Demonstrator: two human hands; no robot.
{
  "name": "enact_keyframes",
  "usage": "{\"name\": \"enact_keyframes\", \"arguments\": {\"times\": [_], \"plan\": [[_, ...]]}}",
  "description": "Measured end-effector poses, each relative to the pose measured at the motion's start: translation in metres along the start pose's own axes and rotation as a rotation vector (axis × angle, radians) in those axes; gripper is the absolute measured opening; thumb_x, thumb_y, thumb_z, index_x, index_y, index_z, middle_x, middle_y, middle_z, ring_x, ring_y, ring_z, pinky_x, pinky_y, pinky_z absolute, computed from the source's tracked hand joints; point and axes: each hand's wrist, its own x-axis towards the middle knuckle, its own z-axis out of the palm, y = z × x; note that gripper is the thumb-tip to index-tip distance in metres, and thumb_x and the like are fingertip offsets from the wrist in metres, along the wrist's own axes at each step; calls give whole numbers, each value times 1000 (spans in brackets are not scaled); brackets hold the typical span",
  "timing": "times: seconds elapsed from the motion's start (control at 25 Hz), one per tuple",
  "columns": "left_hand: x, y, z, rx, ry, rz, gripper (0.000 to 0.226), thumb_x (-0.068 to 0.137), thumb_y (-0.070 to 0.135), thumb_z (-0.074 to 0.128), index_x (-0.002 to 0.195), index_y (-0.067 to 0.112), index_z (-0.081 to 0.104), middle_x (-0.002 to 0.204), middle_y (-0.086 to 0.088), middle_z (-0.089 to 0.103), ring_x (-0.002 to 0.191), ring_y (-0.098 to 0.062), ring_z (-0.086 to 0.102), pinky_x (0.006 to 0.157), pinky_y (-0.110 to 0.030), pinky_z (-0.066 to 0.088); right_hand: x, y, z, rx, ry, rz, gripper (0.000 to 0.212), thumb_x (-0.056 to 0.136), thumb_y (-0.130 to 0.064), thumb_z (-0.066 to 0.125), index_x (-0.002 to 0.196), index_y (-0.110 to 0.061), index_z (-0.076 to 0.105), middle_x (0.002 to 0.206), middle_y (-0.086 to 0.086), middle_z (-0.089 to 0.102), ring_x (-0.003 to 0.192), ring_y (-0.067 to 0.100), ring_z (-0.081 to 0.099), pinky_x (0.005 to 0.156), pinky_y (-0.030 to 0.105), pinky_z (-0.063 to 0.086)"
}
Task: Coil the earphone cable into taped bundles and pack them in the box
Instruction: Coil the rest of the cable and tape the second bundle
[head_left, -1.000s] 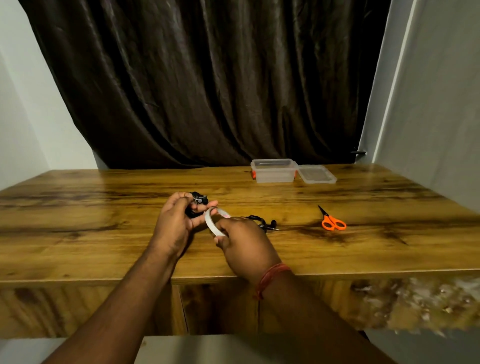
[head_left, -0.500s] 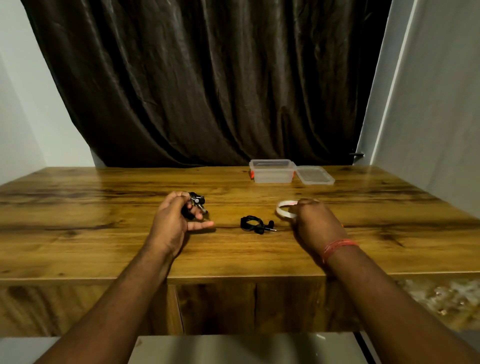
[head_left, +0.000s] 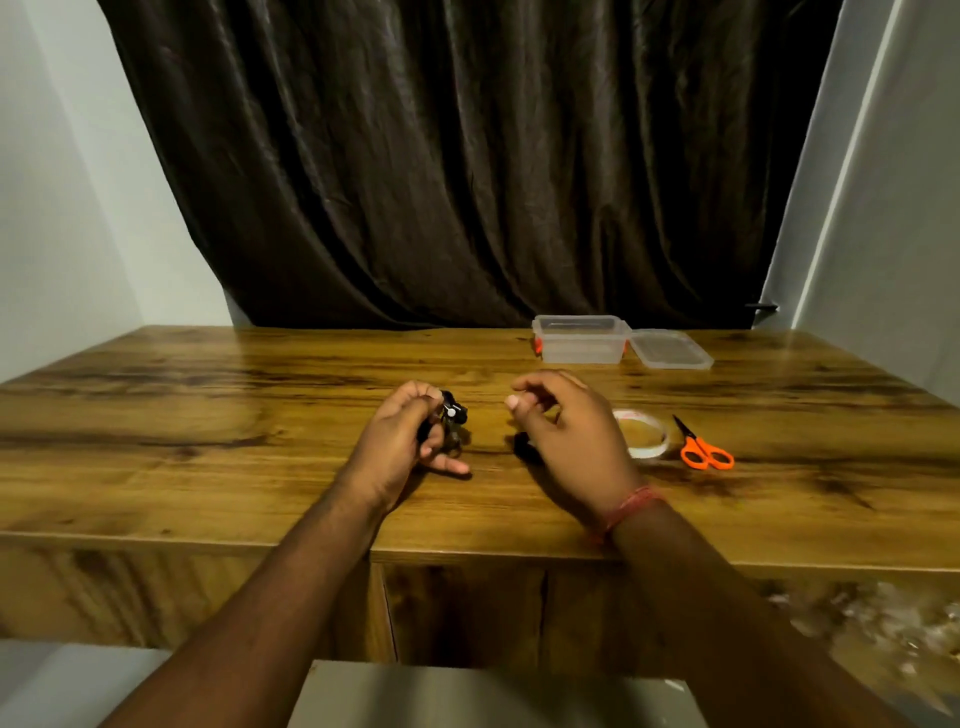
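The left hand (head_left: 400, 441), left of centre in the frame, has its fingers curled round a coiled black earphone bundle (head_left: 451, 415), a tight grip that holds it just above the wooden desk (head_left: 208, 415). The right hand (head_left: 566, 431) hovers at centre with fingers loosely bent and thumb near the fingertips; I cannot tell whether anything is pinched between them. A second black bundle (head_left: 522, 446) lies on the desk, mostly hidden under that hand. Just right of the hand the clear tape roll (head_left: 644, 441) lies flat, and beside it to the right are orange-handled scissors (head_left: 704, 449). Further up, right of centre, the open clear plastic box (head_left: 582, 340) stands on the desk with its lid (head_left: 670, 349) touching its right side. A dark curtain (head_left: 467, 156) fills the upper frame
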Motion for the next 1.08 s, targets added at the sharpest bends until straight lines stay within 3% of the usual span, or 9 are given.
{"name": "enact_keyframes", "arguments": {"times": [0.2,0.52,0.72,0.92,1.08], "plan": [[-1,-3,4,24,-124,-10,17,102,14,39,89,16,51,61,-8,35,41,-9,35,52,-41,58,-4,-4,37,213,-145,-27,21,89,-24,70,110,-23,69,97,-13,55,93,-2,53,83,10,43],[0,-8,5,12,-217,-26,26,100,11,40,82,20,56,65,-7,31,41,-9,32,51,-41,58,-4,-1,40,310,-148,83,10,85,-12,71,83,-20,66,89,-2,58,75,5,51,69,15,45],[-1,-6,5,-11,-232,-52,27,100,9,40,81,18,57,65,-7,31,42,-9,32,52,-41,59,-6,-1,38,338,-125,110,10,87,-12,65,82,-19,60,75,-5,60,64,1,51,58,13,40],[-1,-6,4,-45,-206,-49,30,99,6,38,79,17,57,64,-6,33,41,-9,33,51,-43,58,-6,1,37,554,-171,156,15,86,-8,66,86,-20,59,76,2,59,70,13,53,64,31,46],[-1,-5,3,-52,-181,-24,23,99,4,36,84,13,51,52,-3,35,41,-9,32,52,-45,58,-5,0,31,726,-174,209,23,86,6,64,93,-16,60,77,2,61,75,15,56,74,33,49]]}}
